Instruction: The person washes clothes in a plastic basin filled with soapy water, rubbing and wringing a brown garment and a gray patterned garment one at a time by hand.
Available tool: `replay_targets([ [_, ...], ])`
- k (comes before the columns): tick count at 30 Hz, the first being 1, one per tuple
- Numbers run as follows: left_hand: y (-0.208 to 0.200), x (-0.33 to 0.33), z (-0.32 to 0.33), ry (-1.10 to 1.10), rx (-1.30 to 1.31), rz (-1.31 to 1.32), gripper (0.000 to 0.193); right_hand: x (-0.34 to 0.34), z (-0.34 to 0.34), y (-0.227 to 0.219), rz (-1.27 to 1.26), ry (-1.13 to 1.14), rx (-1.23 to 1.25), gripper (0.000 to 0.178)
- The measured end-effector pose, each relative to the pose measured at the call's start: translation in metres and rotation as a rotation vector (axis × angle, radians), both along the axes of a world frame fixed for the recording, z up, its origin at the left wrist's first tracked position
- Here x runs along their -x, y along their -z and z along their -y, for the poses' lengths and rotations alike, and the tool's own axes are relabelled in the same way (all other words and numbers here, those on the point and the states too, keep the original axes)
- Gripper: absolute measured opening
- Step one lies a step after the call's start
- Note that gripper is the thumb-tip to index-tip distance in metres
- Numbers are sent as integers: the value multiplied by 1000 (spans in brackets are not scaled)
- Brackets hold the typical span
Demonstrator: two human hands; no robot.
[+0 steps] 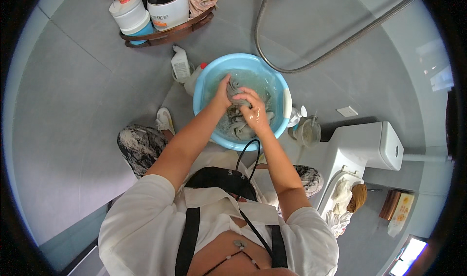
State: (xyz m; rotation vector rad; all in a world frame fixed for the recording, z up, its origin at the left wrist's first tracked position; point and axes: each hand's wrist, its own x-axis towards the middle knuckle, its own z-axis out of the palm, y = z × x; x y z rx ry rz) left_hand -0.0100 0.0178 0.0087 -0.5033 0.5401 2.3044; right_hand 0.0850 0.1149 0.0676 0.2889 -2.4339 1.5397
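Note:
A grey wet cloth (240,128) lies partly in cloudy, sudsy water in a light blue basin (198,98). My left hand (223,92) grips a bunched-up part of it from the left, above the water. From the right, my right hand (255,112) closes its bent fingers over the same bunch, wet and with suds on its back. Between the two hands the cloth is folded and squeezed together. Its lower part trails into the water beneath my wrists, so its full shape is hidden.
A corner shelf (168,35) with tubs stands at the upper left, above a white bottle (180,63). A metal shower hose (335,49) loops behind the basin. Right of it are a pump bottle (296,115), a clear container (308,132) and a toilet (362,142) with clothes on its lid.

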Motion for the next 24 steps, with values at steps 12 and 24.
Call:
replay_targets([
  [12, 10, -12, -32, -117, 90, 23, 37, 27, 9, 22, -154, 459, -168, 17],
  [24, 27, 8, 22, -327, 485, -204, 46, 48, -62, 89, 182, 643, -33, 48],
])
